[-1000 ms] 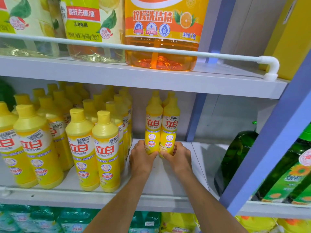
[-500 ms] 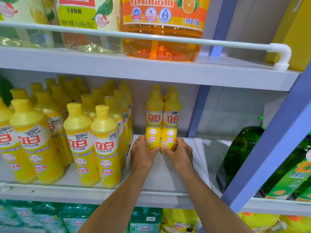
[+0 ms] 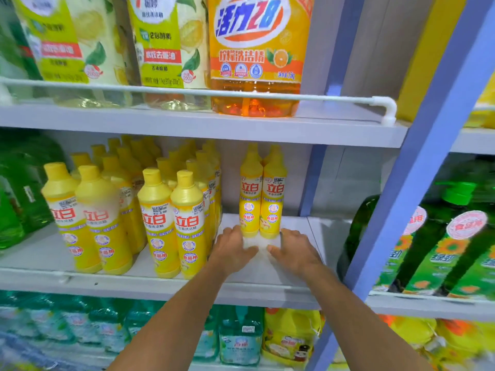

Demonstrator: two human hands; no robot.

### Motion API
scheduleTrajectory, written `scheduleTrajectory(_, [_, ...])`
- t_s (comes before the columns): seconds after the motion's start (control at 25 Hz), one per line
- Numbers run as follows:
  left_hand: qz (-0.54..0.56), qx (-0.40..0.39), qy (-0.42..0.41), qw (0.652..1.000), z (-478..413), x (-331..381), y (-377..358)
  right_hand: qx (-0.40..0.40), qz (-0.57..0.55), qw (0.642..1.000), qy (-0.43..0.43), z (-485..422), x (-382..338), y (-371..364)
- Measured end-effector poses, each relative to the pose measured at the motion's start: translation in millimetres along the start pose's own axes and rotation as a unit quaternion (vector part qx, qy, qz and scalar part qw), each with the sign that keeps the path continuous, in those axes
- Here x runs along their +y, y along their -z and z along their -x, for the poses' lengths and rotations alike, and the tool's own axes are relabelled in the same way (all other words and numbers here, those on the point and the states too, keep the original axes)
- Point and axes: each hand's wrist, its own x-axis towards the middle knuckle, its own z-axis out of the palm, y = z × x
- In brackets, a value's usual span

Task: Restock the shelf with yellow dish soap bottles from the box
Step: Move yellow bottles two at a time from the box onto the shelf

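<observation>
Both forearms stretch over the shelf (image 3: 267, 274), left hand (image 3: 234, 250) and right hand (image 3: 296, 251) palm-down, fingers loose and gripping nothing, flanking two upright yellow bottles (image 3: 251, 202)

Head-worn view, close, facing shelf (image 3: 134, 286), angled slightly down.

Bright, even light; soft shadows under the shelf (image 3: 187, 283). Left bottles (image 3: 80, 218) blurred; edges bend, wide-angle.

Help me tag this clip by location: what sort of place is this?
Probably a shop's cleaning-goods aisle: tiered white shelves with a guard rail, rows of identical yellow dish soap bottles facing out, and a large orange detergent jug above.
</observation>
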Motion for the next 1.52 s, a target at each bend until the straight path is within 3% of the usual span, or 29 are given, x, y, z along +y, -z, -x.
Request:
scheduleTrajectory(0.2, [-0.187, -0.105, -0.115, 0.970, 65, 15, 35, -0.050, 0.100, 0.992, 0.059, 63, -9, 40])
scheduleTrajectory(0.44, [-0.270, -0.053, -0.218, 0.936, 175, 5, 77, -0.010, 0.132, 0.989, 0.060, 173, -52, 47])
scheduleTrajectory(0.56, [-0.284, -0.035, -0.231, 0.930, 230, -24, 96, 0.002, 0.145, 0.987, 0.072, 228, -86, 35])
scheduleTrajectory(0.84, [-0.300, -0.030, -0.123, 0.945, 345, -157, 139, -0.025, 0.148, 0.975, 0.164, 312, -203, -29])
scheduleTrajectory(1.04, [-0.258, -0.078, -0.039, 0.962, 380, -249, 128, -0.071, 0.127, 0.967, 0.208, 329, -251, -106])
scheduleTrajectory(1.24, [-0.215, -0.159, 0.028, 0.963, 398, -322, 59, -0.187, 0.127, 0.956, 0.189, 324, -240, -209])
scheduleTrajectory(1.52, [-0.172, -0.311, 0.105, 0.929, 400, -398, -57, -0.349, 0.112, 0.923, 0.119, 317, -173, -357])
